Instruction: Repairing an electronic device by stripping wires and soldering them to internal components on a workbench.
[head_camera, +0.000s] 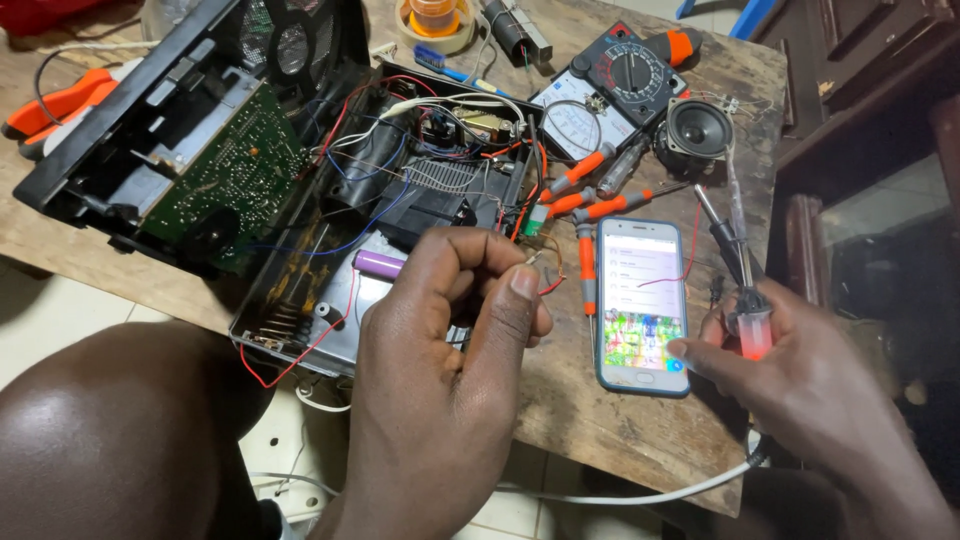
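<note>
Here the left hand (450, 330) pinches thin wires (545, 270) left of the phone (641, 305), steadying them; the right hand's (790, 370) grip is closed around a soldering iron (745, 300), tip clear of the tabletop (620, 430).

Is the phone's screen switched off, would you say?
No, the phone lies on the table with its screen lit, beside the right hand.

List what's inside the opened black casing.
Inside the black casing: tangled red, blue and white wires, a purple cylindrical cell and rusty spring contacts. The left hand covers the casing's near right corner.
</note>
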